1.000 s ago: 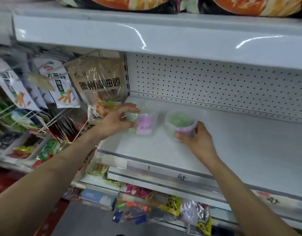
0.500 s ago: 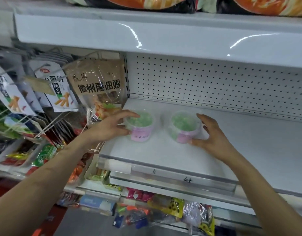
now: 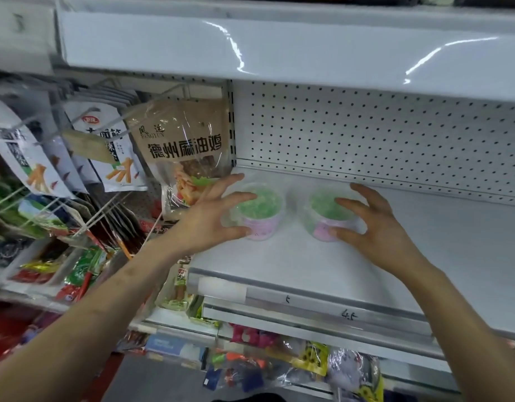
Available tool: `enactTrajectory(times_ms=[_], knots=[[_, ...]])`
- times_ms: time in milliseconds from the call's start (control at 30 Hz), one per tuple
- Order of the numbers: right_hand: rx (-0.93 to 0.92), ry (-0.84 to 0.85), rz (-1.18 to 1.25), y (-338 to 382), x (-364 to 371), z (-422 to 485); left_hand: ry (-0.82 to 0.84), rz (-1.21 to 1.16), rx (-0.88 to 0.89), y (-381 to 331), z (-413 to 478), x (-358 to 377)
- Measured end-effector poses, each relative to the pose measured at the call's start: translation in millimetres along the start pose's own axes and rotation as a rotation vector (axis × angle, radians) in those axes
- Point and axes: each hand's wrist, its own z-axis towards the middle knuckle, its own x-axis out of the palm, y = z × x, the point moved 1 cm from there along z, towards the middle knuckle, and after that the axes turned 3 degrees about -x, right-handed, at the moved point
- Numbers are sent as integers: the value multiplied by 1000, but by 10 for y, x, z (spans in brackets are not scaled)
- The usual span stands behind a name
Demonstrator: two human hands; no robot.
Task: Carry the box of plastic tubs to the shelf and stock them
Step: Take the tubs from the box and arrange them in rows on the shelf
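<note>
Two clear plastic tubs with green contents and pink labels stand side by side at the left end of the white shelf (image 3: 352,274). My left hand (image 3: 210,221) has its fingers spread. Its thumb and forefinger touch the left side of the left tub (image 3: 260,211). My right hand (image 3: 372,227) is also spread wide, with thumb and forefinger against the right side of the right tub (image 3: 323,211). Neither hand curls round a tub. The box is not in view.
A perforated back panel (image 3: 381,140) closes the shelf, and another shelf (image 3: 279,44) hangs low above it. Hanging snack bags, among them a brown bag (image 3: 183,146), crowd the left. Price rails (image 3: 323,309) and packed goods lie below.
Both tubs were set down on the shelf. My left hand loosened from gripping its tub to spread fingers, and my right hand let go and now touches its tub with straight fingers.
</note>
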Motion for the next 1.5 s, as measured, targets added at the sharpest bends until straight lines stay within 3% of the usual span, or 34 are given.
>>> enactTrajectory(times_ms=[100,300,500,633,867,1033,1500], knots=[[-4,16,44,50,31,82,-29,108,-33,-107,74,131],[5,-93,87,222,162,495,-143,-34,43,48,458,-6],[51,-147,128,266,395,895,-110,-58,-64,372,926,-188],[21,-91,17,270,466,1013,-93,-80,-66,506,1040,-117],[-115,-113,-140,194,364,973,-139,167,86,508,1025,-181],[-143,-151,-163,365,338,1023,-81,237,76,386,1088,-249],[84,-101,-215,673,386,1189,-95,138,17,433,1145,-267]])
